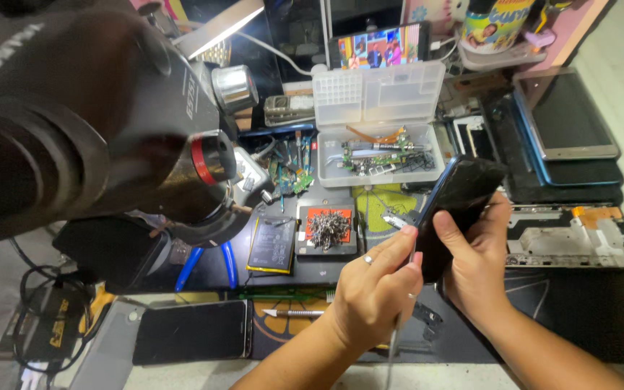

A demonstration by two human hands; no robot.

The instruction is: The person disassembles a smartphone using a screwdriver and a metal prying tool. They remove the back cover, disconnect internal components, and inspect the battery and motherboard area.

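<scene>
Gripping dark phone (456, 206), right hand (482, 263), left hand (373, 289) alongside

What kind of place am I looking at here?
Most likely a phone repair bench. Both hands hold a dark phone over a cluttered table, with a clear parts box of small components, a loose battery and a microscope alongside.
</scene>
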